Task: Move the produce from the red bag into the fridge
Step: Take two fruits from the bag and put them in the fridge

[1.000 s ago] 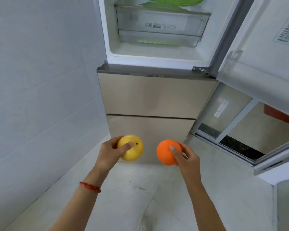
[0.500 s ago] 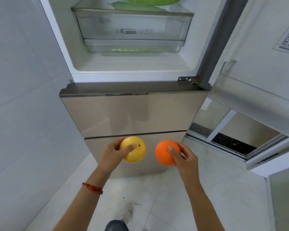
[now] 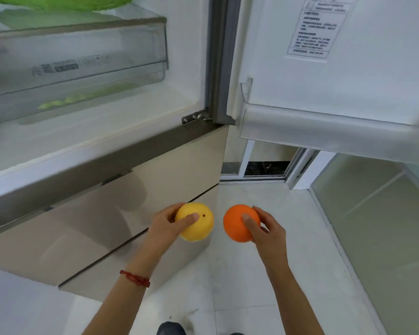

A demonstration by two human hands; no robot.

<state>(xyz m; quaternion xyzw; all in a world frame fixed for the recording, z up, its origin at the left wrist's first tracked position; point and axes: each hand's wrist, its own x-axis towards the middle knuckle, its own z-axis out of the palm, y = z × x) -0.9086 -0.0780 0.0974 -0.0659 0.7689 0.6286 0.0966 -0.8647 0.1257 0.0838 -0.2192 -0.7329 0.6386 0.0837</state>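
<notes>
My left hand grips a round yellow fruit with a small dark spot, thumb on its front. Beside it my right hand grips an orange the same way. Both fruits hang above the floor, in front of the fridge's lower beige drawers. The fridge stands open at upper left, with a clear crisper drawer and a green vegetable on the shelf above it. The red bag is out of view.
The open fridge door juts out at upper right, its lower shelf rail above my right hand. A sliding glass door runs along the right. Pale tiled floor lies below.
I have come closer to the fridge and turned right; the open compartment now fills the upper left. Both hands keep their hold on the fruits at about the same height.
</notes>
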